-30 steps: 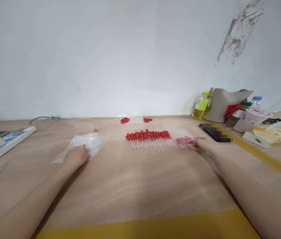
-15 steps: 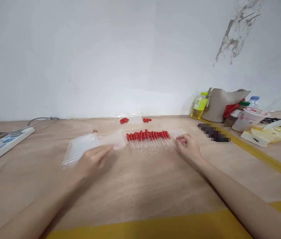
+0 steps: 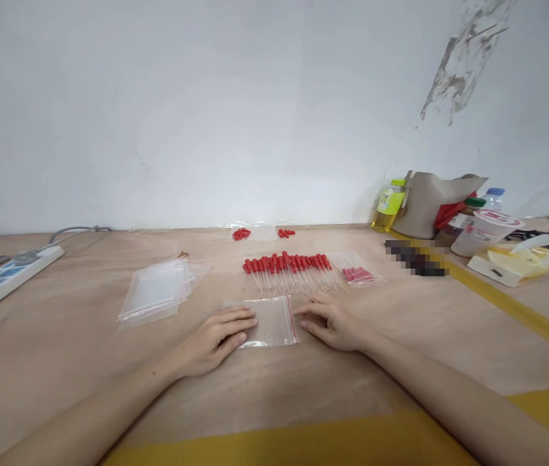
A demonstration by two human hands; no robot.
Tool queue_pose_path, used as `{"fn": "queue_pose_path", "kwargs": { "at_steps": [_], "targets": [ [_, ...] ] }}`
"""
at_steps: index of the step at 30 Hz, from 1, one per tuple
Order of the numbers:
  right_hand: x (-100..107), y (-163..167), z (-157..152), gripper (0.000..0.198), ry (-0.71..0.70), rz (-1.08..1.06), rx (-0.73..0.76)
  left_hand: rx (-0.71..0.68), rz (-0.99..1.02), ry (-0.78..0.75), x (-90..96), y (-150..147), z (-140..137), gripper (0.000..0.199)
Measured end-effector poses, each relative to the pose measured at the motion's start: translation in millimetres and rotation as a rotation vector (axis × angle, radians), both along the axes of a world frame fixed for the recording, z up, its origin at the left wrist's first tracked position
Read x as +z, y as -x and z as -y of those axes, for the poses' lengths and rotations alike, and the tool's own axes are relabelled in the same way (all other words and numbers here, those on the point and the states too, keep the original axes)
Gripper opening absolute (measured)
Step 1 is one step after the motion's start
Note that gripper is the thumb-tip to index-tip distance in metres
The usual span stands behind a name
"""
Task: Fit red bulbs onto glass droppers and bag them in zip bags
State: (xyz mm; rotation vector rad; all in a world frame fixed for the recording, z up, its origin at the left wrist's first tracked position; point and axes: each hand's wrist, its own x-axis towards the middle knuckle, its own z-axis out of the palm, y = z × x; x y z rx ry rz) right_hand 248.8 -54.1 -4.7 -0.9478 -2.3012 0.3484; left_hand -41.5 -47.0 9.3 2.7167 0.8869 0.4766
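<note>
Soft light, blurry-edged shadows

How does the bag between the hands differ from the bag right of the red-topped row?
The bag between the hands shows nothing inside; the bag right of the row holds red pieces. The left hand rests on the first, while neither hand touches the second. The first lies nearer the wearer than the second. Both are clear plastic, lying on the table.

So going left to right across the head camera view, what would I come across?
Power strip → bag stack → left hand → single bag → right hand → yellow bottle → cup.
</note>
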Motion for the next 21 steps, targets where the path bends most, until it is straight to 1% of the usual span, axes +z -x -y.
{"fn": "queue_pose_path", "kwargs": {
  "at_steps": [4,8,9,11,14,18,19,21],
  "targets": [
    [4,5,2,0.028,-0.051,0.083,0.125,0.013,-0.023,0.058,-2.4,0,0,0.036],
    [7,9,5,0.046,-0.039,0.173,0.268,0.021,-0.023,0.092,-0.5,-3,1,0.037],
    [8,9,5,0.046,-0.027,0.187,0.294,0.011,-0.021,0.099,0.3,-3,1,0.037],
    [8,7,5,0.041,-0.002,0.192,0.318,-0.021,-0.001,0.108,1.7,0,-1,0.038],
    [12,0,6,0.031,0.047,0.158,0.294,-0.077,0.04,0.11,1.5,8,-6,0.035],
    [18,-11,4,0.025,0.143,0.073,0.266,-0.105,0.067,0.102,-1.3,16,-11,0.032],
    [19,-13,0,0.023,0.172,0.045,0.229,-0.109,0.07,0.101,-1.8,16,-11,0.032],
    [21,-16,-15,0.024,0.19,-0.015,0.075,-0.118,0.074,0.099,-2.1,14,-11,0.033]
  ]
}}
